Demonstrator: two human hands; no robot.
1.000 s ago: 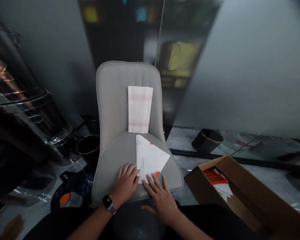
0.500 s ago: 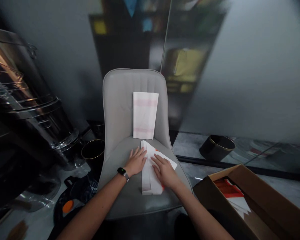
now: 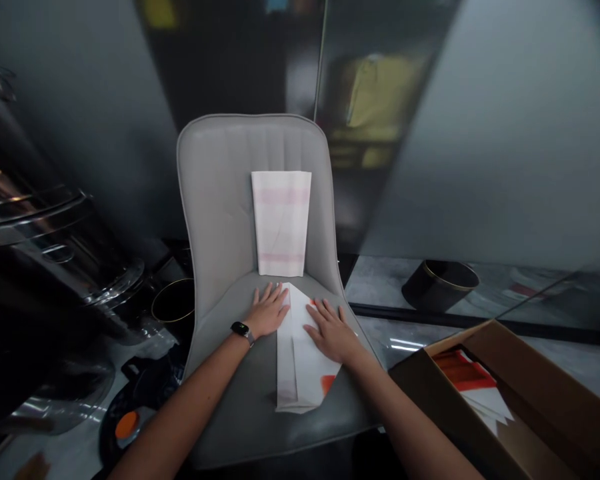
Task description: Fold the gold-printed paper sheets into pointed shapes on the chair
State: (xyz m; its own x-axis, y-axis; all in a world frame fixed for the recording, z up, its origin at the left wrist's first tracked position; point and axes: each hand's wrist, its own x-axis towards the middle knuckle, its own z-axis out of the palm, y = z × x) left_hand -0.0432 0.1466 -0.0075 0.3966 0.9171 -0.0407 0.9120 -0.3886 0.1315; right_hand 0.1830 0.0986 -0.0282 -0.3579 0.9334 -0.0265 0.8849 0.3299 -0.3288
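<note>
On the seat of a grey chair (image 3: 220, 413) lies a partly folded white paper sheet (image 3: 307, 373) with orange-red patches at its right side. My left hand (image 3: 269, 311), a watch on its wrist, rests flat with fingers spread, its fingertips on the paper's upper left edge. Across the paper, my right hand (image 3: 333, 333) lies flat on the right part, fingers apart, covering some of it. Leaning on the chair's backrest is a folded white paper piece (image 3: 281, 223) with faint pink bands; neither hand touches it.
An open cardboard box (image 3: 540, 380) holding red-and-white folded papers (image 3: 467, 373) stands at the right. A black bin (image 3: 175, 307) is left of the chair, near shiny metal drums (image 3: 60, 247). A dark bag (image 3: 145, 380) lies on the floor. Behind rises a glass wall (image 3: 500, 147).
My right hand has slid outward to the right over the paper, and the paper's right part lies differently, with an orange patch showing lower down. The camera view has shifted slightly.
</note>
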